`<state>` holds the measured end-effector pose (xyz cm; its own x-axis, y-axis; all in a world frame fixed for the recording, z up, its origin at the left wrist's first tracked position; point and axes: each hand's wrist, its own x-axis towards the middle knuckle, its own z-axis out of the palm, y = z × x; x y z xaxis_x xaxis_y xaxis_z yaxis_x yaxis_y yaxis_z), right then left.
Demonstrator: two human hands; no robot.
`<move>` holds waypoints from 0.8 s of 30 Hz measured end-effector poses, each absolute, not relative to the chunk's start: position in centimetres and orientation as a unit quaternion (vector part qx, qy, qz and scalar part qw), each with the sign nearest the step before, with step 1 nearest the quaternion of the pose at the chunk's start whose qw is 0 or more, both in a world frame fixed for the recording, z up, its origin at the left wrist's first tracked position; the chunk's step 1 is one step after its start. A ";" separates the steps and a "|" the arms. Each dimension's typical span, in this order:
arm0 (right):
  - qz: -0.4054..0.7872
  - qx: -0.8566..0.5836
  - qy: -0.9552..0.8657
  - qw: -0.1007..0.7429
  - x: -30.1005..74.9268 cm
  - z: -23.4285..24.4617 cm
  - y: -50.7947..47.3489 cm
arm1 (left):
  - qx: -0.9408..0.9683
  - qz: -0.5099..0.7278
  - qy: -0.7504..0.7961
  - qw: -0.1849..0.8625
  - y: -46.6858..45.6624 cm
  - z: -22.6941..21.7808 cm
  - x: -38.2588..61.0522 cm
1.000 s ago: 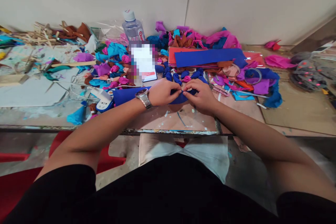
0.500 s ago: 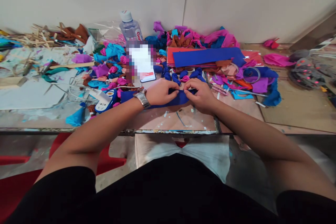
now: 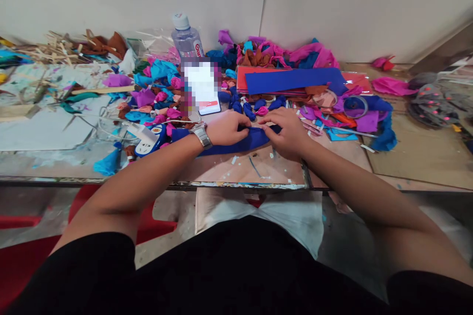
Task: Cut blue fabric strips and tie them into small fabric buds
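Note:
A long strip of dark blue crepe paper (image 3: 236, 146) lies along the near part of the table, under both hands. My left hand (image 3: 229, 129), with a metal watch on its wrist, pinches the strip's upper edge between thumb and fingers. To its right, my right hand (image 3: 284, 133) rests over the strip's right end. Its thumb and index finger are a little apart, with blue paper showing between them. Small dark blue twisted paper pieces (image 3: 248, 109) lie just beyond the fingertips, beside a pink one (image 3: 262, 111).
A lit phone (image 3: 203, 88) leans before a water bottle (image 3: 187, 42). The power strip (image 3: 150, 142) and its cable lie left. Behind are stacked coloured sheets (image 3: 291, 80) and crumpled paper. Tape rolls (image 3: 355, 106) sit right, wooden sticks (image 3: 61, 49) far left.
My right hand has drawn slightly away from my left, its thumb and index finger parting. My left hand keeps its pinch, and more of the strip shows between the hands.

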<state>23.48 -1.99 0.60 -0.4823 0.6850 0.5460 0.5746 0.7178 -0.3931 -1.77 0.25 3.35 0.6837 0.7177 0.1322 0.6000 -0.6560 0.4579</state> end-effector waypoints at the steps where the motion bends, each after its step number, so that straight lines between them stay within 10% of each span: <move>1: 0.069 -0.365 -0.859 0.353 23.5 0.8 -2.1 | 0.897 0.151 0.366 0.195 0.2 3.4 -1.8; 24: 0.079 -0.306 -0.891 0.325 22.7 0.8 -2.9 | 0.867 0.102 0.325 0.364 1.2 3.5 -2.2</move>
<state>22.73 -2.95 0.79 -0.6019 0.5969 0.5305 0.4941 0.8002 -0.3398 -2.23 1.16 3.53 0.7674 0.6384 -0.0601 0.4895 -0.5227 0.6980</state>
